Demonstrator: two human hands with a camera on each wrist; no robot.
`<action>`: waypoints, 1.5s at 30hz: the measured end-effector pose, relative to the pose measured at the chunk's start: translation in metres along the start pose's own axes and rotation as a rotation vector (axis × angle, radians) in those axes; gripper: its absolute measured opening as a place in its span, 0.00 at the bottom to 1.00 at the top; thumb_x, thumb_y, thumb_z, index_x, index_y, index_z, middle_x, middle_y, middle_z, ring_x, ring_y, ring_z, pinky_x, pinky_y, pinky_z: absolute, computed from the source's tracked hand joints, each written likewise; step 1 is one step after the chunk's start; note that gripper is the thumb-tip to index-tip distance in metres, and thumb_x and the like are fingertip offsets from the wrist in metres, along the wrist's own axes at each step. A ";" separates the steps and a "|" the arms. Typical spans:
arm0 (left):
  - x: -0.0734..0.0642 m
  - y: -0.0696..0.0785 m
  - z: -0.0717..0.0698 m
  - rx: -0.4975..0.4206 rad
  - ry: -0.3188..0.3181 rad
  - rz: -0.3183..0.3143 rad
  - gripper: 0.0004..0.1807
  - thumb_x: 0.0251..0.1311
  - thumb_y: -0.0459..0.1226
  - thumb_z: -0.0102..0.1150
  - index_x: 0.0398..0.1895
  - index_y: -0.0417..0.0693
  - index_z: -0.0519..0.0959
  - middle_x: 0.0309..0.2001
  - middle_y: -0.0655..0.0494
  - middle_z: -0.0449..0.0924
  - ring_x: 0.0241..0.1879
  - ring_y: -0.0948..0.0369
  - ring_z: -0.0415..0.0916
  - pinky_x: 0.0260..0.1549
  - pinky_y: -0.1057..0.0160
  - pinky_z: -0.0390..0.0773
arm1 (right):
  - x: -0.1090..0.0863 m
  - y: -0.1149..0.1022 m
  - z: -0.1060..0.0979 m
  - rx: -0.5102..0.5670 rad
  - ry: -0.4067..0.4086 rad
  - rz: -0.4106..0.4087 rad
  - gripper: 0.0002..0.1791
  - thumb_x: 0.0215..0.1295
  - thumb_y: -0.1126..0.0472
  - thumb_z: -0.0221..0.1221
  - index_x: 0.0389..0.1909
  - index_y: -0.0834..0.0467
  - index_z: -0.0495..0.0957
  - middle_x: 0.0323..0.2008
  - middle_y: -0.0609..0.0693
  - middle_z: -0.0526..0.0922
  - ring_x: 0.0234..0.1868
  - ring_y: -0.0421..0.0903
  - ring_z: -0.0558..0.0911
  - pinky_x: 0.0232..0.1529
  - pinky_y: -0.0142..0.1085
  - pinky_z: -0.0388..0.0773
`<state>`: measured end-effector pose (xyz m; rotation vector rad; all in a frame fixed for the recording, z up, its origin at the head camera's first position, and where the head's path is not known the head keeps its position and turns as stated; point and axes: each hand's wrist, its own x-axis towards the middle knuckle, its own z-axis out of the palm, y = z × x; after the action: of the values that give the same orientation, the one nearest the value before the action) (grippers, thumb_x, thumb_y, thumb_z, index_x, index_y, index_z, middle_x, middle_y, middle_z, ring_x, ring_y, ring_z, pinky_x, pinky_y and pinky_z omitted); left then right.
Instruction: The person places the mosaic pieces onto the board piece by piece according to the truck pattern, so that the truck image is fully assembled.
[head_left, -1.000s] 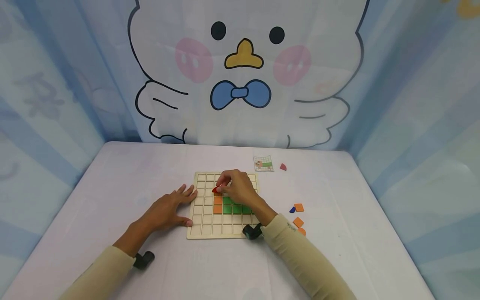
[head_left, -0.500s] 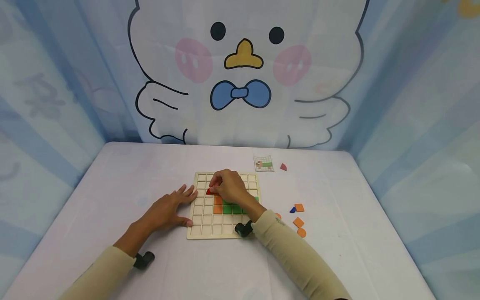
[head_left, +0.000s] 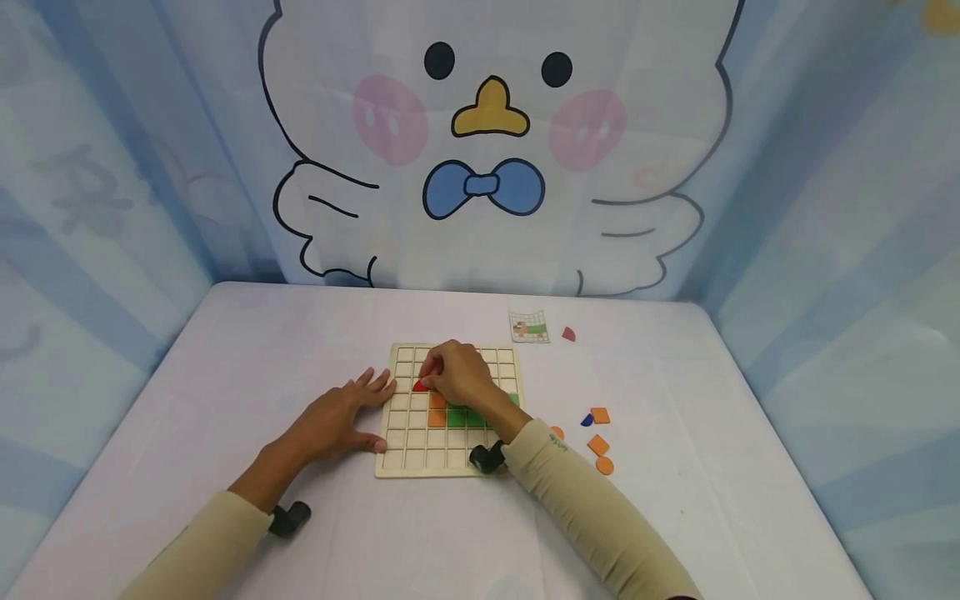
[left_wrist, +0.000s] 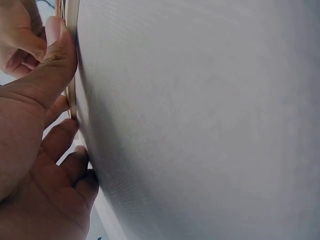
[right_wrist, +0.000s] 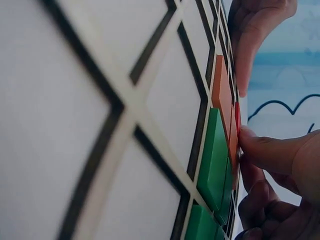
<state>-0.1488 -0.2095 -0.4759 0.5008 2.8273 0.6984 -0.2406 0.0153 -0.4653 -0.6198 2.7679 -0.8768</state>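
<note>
A pale wooden grid board (head_left: 406, 459) lies on the white table. My left hand (head_left: 337, 419) rests at the board's left edge with fingers spread, its thumb (left_wrist: 57, 55) against the side of the frame. Over the board, my right hand (head_left: 467, 382) pinches a small red tile (head_left: 419, 386) with a curved edge, at a cell just up and left of the orange square tiles (head_left: 437, 418). Green tiles (head_left: 456, 417) sit in cells beside the orange ones, partly hidden under my right wrist. In the right wrist view, the red tile (right_wrist: 237, 111) stands close against the grid.
Right of the board lie orange squares (head_left: 597, 445), an orange round tile (head_left: 604, 466) and a blue half-round piece (head_left: 587, 420). Behind it are a small picture card (head_left: 529, 327) and a reddish quarter-round tile (head_left: 569, 334). A printed curtain (head_left: 480, 242) hangs at the table's back.
My right hand has moved a little left with the red tile, from above the orange tiles to the neighbouring column, then stayed there. The left hand has held its place.
</note>
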 end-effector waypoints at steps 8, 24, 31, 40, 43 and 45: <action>0.001 0.001 0.000 0.000 -0.002 -0.006 0.56 0.50 0.54 0.81 0.82 0.49 0.64 0.84 0.45 0.56 0.84 0.36 0.51 0.75 0.27 0.60 | -0.004 0.005 -0.011 0.064 0.003 -0.027 0.04 0.67 0.63 0.71 0.36 0.49 0.90 0.28 0.42 0.86 0.31 0.40 0.81 0.37 0.34 0.76; 0.000 0.002 -0.001 0.006 -0.002 -0.026 0.57 0.49 0.53 0.82 0.82 0.50 0.64 0.84 0.44 0.56 0.82 0.31 0.52 0.76 0.28 0.60 | -0.012 0.042 -0.048 0.133 0.148 0.028 0.05 0.68 0.63 0.72 0.42 0.55 0.90 0.33 0.48 0.87 0.34 0.47 0.80 0.35 0.38 0.72; 0.000 0.001 0.000 0.009 0.000 -0.023 0.57 0.50 0.53 0.81 0.82 0.50 0.63 0.84 0.43 0.56 0.82 0.32 0.52 0.76 0.28 0.60 | -0.014 0.062 -0.061 0.136 0.201 0.084 0.06 0.67 0.63 0.72 0.43 0.56 0.89 0.34 0.51 0.87 0.35 0.49 0.80 0.34 0.38 0.73; 0.000 0.002 0.000 0.004 -0.010 -0.023 0.57 0.50 0.53 0.81 0.82 0.50 0.63 0.84 0.44 0.56 0.83 0.33 0.51 0.76 0.28 0.59 | -0.016 0.087 -0.079 0.083 0.268 0.135 0.08 0.65 0.63 0.73 0.43 0.55 0.89 0.36 0.53 0.89 0.41 0.51 0.83 0.42 0.39 0.73; 0.000 0.002 -0.001 0.002 -0.008 -0.024 0.57 0.50 0.53 0.82 0.82 0.50 0.63 0.84 0.44 0.56 0.83 0.33 0.51 0.76 0.28 0.59 | -0.016 0.094 -0.086 0.076 0.285 0.151 0.08 0.64 0.63 0.73 0.44 0.55 0.89 0.36 0.53 0.89 0.40 0.51 0.83 0.41 0.39 0.73; 0.000 0.002 -0.001 0.000 -0.008 -0.030 0.57 0.50 0.52 0.82 0.82 0.50 0.63 0.84 0.44 0.56 0.83 0.34 0.51 0.76 0.28 0.59 | -0.016 0.098 -0.090 0.074 0.295 0.171 0.09 0.65 0.63 0.73 0.44 0.55 0.89 0.36 0.54 0.89 0.40 0.51 0.83 0.41 0.38 0.73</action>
<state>-0.1481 -0.2081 -0.4740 0.4585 2.8212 0.6898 -0.2843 0.1411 -0.4492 -0.2531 2.9702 -1.1042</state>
